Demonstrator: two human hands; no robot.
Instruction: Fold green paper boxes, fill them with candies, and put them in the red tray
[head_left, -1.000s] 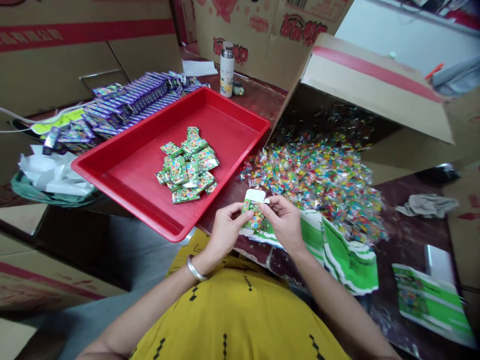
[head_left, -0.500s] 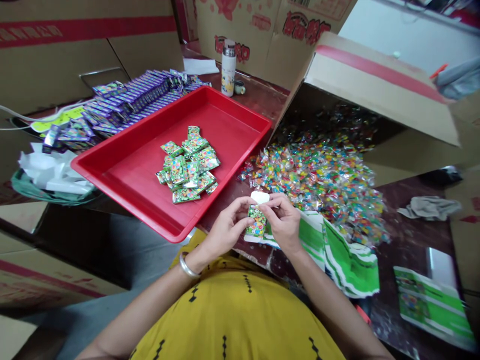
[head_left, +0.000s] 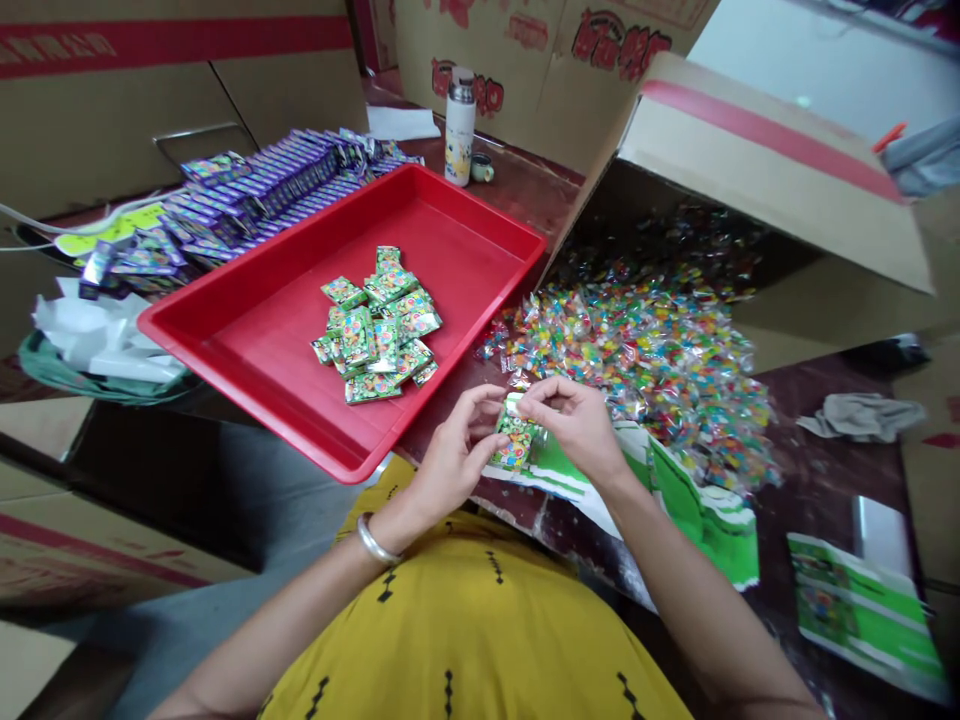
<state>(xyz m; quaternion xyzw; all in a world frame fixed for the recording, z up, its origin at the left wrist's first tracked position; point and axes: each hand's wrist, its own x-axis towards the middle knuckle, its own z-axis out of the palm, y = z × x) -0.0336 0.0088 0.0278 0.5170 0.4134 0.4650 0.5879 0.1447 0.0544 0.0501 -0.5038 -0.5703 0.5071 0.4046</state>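
A small green printed candy box (head_left: 515, 442) is between my hands at the table's front edge. My left hand (head_left: 459, 445) grips its left side, thumb across the front and fingers behind. At its top, my right hand (head_left: 571, 420) pinches the white end flap (head_left: 514, 402) between thumb and fingertips. Beneath and to the right lie flat green-and-white printed card sheets (head_left: 697, 520). Just beyond my right hand spreads a heap of clear-wrapped colourful candies (head_left: 637, 345). To the left, several finished-looking green boxes (head_left: 375, 335) are piled in a red tray (head_left: 262, 420).
A tipped cardboard carton (head_left: 772, 130) holds more candies at the right. Purple boxes (head_left: 277, 185) stand in rows behind the tray, near a flask (head_left: 459, 130) and a cup (head_left: 482, 168). A green basket with white paper (head_left: 97, 340) is far left; a grey cloth (head_left: 862, 415) lies right.
The white top flap, upright before, is now folded down lower over the box. My right hand has shifted slightly, its fingers now over the flap; the left hand keeps its hold.
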